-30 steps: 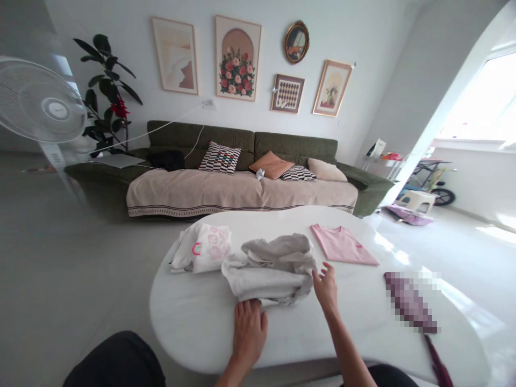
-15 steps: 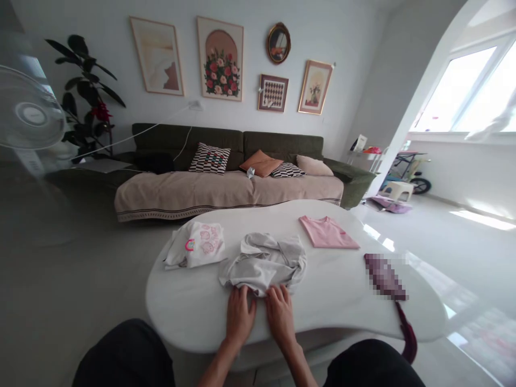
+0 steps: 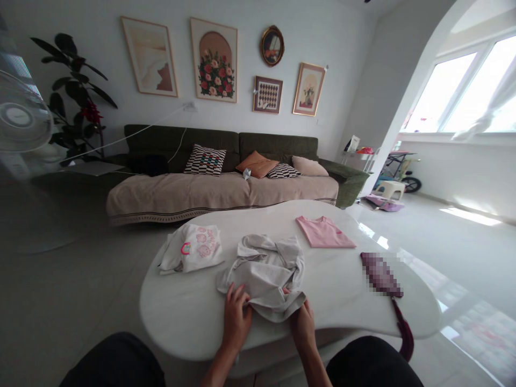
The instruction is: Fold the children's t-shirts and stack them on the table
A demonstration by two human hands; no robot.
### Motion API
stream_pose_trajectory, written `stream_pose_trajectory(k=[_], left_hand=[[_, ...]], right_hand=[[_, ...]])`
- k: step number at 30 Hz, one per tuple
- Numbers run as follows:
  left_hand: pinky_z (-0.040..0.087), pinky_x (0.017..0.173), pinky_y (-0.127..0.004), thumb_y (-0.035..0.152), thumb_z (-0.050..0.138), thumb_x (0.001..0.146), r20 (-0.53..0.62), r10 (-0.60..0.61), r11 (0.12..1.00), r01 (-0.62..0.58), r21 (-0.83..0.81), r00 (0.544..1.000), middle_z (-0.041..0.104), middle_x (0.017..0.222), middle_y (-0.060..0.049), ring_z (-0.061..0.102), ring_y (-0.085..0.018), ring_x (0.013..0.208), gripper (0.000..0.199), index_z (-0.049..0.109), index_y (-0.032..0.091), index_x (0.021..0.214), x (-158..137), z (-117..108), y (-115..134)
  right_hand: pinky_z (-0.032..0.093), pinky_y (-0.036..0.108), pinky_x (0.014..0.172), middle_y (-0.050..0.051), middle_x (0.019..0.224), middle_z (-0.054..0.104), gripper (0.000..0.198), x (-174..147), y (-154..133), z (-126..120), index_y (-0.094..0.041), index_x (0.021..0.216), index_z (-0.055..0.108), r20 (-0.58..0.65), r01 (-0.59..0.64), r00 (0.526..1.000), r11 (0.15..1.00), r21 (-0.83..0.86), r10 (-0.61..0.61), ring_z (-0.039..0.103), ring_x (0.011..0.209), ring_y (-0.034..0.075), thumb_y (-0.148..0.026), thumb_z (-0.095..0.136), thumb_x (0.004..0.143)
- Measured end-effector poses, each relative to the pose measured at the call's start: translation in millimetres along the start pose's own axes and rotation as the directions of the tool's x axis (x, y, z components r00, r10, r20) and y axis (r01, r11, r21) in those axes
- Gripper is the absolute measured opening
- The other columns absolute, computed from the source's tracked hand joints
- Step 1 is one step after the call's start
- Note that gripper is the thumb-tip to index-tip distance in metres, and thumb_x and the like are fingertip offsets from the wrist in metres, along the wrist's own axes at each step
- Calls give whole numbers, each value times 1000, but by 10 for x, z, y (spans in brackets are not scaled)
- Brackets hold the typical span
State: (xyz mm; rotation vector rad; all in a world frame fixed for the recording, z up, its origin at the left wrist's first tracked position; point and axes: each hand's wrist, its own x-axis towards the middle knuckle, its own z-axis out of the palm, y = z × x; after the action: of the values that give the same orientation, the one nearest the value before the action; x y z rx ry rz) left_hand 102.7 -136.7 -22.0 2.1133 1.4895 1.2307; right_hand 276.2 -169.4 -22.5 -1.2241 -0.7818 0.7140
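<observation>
A crumpled light grey garment (image 3: pixel 268 274) lies in the middle of the white table (image 3: pixel 185 317), its near edge pulled toward me. My left hand (image 3: pixel 237 309) grips that edge on the left, fingers bent over the cloth. At the right end of the same edge, my right hand (image 3: pixel 302 320) is closed on the fabric, with some fingers hidden inside or behind it. Left of the garment rests a white piece of clothing with pink prints (image 3: pixel 201 250). A neatly folded pink T-shirt (image 3: pixel 325 232) lies flat toward the back right.
A blurred-out purple item (image 3: pixel 381 274) with a dark red strap (image 3: pixel 405 333) hanging over the edge is at the table's right. Behind the table stands a green sofa (image 3: pixel 278 145) with a beige cover and cushions. A fan (image 3: pixel 20 118) stands at far left.
My right hand has moved right and slightly toward me, drawing the garment's near edge out wider. The left hand stays near its place with fingers more spread. The view has shifted slightly.
</observation>
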Motion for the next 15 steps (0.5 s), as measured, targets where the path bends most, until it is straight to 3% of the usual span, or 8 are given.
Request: stream_pose_trajectory(k=[3, 6, 9, 12, 15], left_hand=[[42, 86, -47, 23, 41, 79, 46, -73, 997, 74, -33, 996, 67, 86, -7, 60, -25, 90, 23, 63, 19, 85, -11, -19, 12], [46, 77, -42, 40, 39, 81, 78, -166, 980, 173, -100, 983, 68, 82, -10, 62, -26, 82, 35, 65, 17, 88, -16, -21, 23], [46, 79, -36, 45, 40, 79, 92, -272, 916, 287, -281, 958, 67, 91, -11, 61, -25, 90, 40, 64, 16, 92, 26, -51, 127], [45, 80, -31, 49, 43, 76, 129, -369, 795, 385, -469, 920, 65, 96, -9, 58, -22, 94, 40, 62, 17, 92, 109, -183, 400], [46, 69, -26, 51, 47, 75, 350, -250, 656, 424, -624, 903, 63, 79, -4, 58, -17, 77, 37, 60, 16, 83, 170, -423, 773]], right_hand=[[46, 27, 69, 3, 83, 63, 29, -76, -85, -116, -19, 92, 55, -58, -9, 998, 1000, -20, 8, 58, 77, 17, -42, 46, 77], [45, 29, 74, 4, 87, 62, 30, -211, -132, -289, -19, 95, 56, -92, 106, 987, 966, -238, -131, 57, 84, 20, -40, 48, 75], [44, 32, 79, 7, 96, 61, 32, -358, -123, -440, -21, 98, 59, 97, 230, 973, 880, -416, -209, 55, 92, 23, -30, 52, 68], [46, 32, 73, 4, 79, 61, 44, -466, -113, -500, -24, 103, 61, 273, 310, 943, 791, -527, -188, 56, 77, 23, -22, 56, 59], [46, 31, 68, 3, 67, 59, 39, -506, -200, -459, -23, 104, 62, 250, 231, 962, 809, -541, -108, 56, 69, 21, -30, 56, 66]])
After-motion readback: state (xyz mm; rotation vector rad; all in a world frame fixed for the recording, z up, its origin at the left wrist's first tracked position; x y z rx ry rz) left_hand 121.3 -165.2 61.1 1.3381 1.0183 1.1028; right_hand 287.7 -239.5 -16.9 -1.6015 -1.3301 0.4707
